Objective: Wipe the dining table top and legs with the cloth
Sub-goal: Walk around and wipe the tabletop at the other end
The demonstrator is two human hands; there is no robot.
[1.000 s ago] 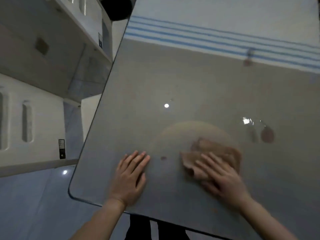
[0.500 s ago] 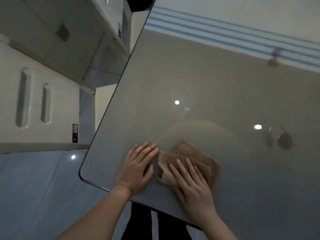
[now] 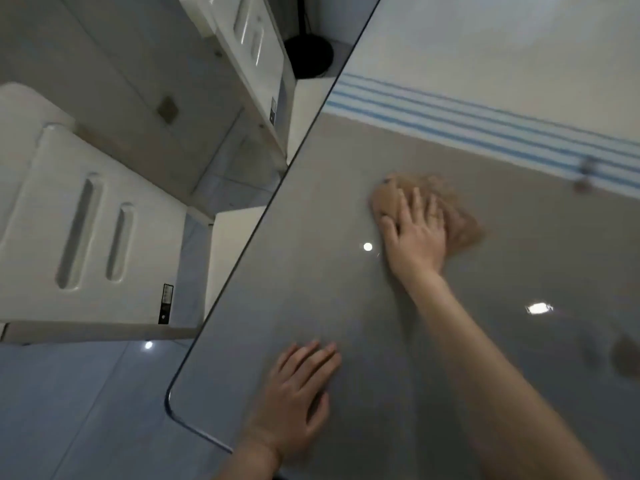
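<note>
Right hand point(image 3: 415, 233) farther out across table point(image 3: 311, 271), flat atop cloth point(image 3: 462, 225), arm outstretched.

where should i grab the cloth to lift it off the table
Pinch the crumpled fold of the cloth that sticks out past the right hand, coming from above on the right side. The rest lies pressed flat on the table under that hand, so only that raised edge probably offers a pinch.

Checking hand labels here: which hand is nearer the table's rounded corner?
Left. The left hand lies flat on the table top near the rounded corner; the right hand presses the cloth farther up the table top.
</note>
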